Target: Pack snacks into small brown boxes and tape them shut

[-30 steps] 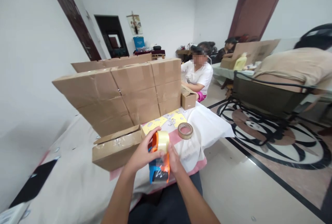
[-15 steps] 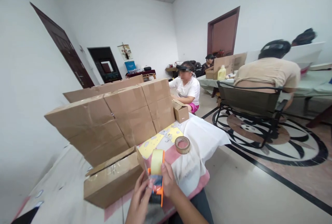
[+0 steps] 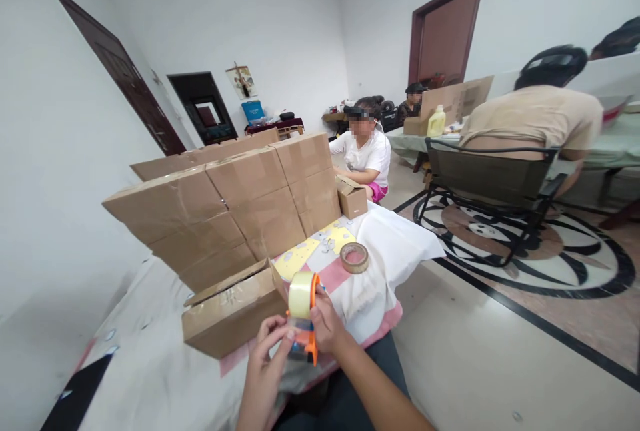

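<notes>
My right hand [image 3: 327, 326] is wrapped round an orange tape dispenser [image 3: 313, 344] with a pale yellow roll of packing tape [image 3: 300, 299] on it. On the dispenser's left side my left hand [image 3: 267, 354] pinches thumb against finger, at what looks like the clear strip coming off the roll. The fingertips partly hide the strip's end. A long cardboard box [image 3: 235, 314] lies just left of the dispenser, with a raised flap at its near right end. Beyond my right hand a brown tape roll [image 3: 354, 258] lies flat on the cloth.
Stacked cardboard boxes [image 3: 255, 208] form a wall across the table, with a small box [image 3: 353, 198] at its right end. A person in white [image 3: 370, 151] crouches behind. At right, another person [image 3: 535, 118] bends forward in a folding chair [image 3: 495, 184].
The view has tilted and shifted slightly. My hands have turned the dispenser a little, and its lower end is now more hidden. My left hand stays beside the strip.
</notes>
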`<state>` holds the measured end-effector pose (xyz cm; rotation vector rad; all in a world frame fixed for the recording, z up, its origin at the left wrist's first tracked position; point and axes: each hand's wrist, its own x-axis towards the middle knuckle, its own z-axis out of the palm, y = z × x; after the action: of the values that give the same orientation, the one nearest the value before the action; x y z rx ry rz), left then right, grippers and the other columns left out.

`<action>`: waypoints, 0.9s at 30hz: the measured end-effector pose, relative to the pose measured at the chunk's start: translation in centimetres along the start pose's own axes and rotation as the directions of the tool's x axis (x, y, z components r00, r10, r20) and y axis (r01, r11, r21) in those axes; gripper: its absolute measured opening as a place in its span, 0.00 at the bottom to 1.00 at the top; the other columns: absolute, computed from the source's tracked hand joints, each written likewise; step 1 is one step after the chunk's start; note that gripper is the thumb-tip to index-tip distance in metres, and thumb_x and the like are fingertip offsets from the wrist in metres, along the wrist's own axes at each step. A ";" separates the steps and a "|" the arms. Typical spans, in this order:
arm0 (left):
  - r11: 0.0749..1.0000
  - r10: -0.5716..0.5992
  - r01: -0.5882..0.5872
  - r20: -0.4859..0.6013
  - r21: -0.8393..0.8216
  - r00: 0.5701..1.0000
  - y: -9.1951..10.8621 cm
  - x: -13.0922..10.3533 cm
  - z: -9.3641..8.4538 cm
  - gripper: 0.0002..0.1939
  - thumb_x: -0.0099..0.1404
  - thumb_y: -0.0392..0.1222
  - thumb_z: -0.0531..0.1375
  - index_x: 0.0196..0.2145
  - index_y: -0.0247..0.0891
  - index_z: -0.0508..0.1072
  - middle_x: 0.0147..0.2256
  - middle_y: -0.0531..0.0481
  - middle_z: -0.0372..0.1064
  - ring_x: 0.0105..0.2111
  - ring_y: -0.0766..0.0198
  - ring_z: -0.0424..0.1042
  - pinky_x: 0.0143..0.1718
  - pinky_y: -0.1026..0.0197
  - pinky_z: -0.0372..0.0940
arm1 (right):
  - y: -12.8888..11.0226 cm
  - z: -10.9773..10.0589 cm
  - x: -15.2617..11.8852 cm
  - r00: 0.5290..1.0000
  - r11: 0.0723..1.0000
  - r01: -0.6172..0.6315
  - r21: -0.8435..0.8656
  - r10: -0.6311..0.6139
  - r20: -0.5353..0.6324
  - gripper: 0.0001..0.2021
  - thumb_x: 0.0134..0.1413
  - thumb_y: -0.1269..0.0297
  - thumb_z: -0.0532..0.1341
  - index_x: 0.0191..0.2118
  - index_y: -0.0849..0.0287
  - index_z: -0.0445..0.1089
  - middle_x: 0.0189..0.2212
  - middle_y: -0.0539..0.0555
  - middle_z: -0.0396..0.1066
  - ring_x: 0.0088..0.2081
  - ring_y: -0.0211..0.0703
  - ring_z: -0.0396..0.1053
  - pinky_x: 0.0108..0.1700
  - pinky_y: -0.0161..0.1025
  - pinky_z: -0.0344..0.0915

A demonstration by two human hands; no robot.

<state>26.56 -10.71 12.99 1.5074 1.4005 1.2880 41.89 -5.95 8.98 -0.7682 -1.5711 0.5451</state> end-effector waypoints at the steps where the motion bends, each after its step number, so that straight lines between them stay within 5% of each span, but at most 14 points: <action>1: 1.000 0.007 -0.006 0.008 -0.013 1.000 0.3 -0.1 -0.1 0.24 0.56 0.64 0.65 0.29 0.38 0.82 0.41 0.42 0.70 0.46 0.51 0.70 0.50 0.58 0.66 | -0.1 -0.2 0.0 0.998 0.999 0.040 -0.003 -0.040 0.048 0.29 0.71 0.49 0.40 0.46 0.57 0.77 0.39 0.59 0.76 0.46 0.50 0.71 0.57 0.49 0.65; 5: 0.993 -0.105 0.112 0.140 -0.037 0.985 1.0 -0.7 -0.1 0.24 0.59 0.62 0.64 0.37 0.36 0.82 0.27 0.48 0.71 0.30 0.59 0.70 0.33 0.63 0.65 | 0.9 -0.1 -1.0 0.997 0.999 -0.034 -0.031 0.032 -0.074 0.25 0.71 0.53 0.43 0.52 0.58 0.74 0.47 0.61 0.74 0.53 0.51 0.69 0.59 0.48 0.64; 10: 0.963 -0.232 0.258 0.250 -0.079 0.940 0.4 -1.4 0.7 0.33 0.57 0.65 0.64 0.45 0.31 0.78 0.16 0.56 0.61 0.19 0.67 0.59 0.23 0.66 0.55 | 2.0 0.2 -1.9 0.979 0.993 -0.110 0.038 0.115 -0.168 0.26 0.69 0.47 0.46 0.48 0.56 0.76 0.42 0.60 0.75 0.49 0.51 0.71 0.56 0.47 0.68; 20: 0.927 -0.301 0.336 0.207 -0.164 0.931 0.3 -2.6 1.7 0.49 0.56 0.66 0.66 0.64 0.29 0.61 0.16 0.58 0.63 0.16 0.72 0.52 0.18 0.69 0.47 | 2.2 0.2 -2.3 0.956 0.979 -0.185 0.085 0.199 -0.217 0.28 0.66 0.41 0.48 0.48 0.56 0.76 0.41 0.60 0.75 0.51 0.52 0.71 0.56 0.47 0.68; 27: 0.915 -0.308 0.332 0.132 -0.230 0.942 0.9 -3.2 2.4 0.49 0.55 0.67 0.65 0.64 0.35 0.59 0.15 0.61 0.59 0.14 0.75 0.47 0.16 0.72 0.42 | 2.3 0.4 -2.2 0.952 0.977 -0.197 0.077 0.209 -0.225 0.25 0.68 0.45 0.48 0.46 0.56 0.77 0.42 0.60 0.76 0.49 0.52 0.71 0.57 0.47 0.67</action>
<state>29.39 -13.65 12.61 1.1016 1.3058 1.1245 41.95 -6.01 5.79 -0.9250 -1.2648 0.6209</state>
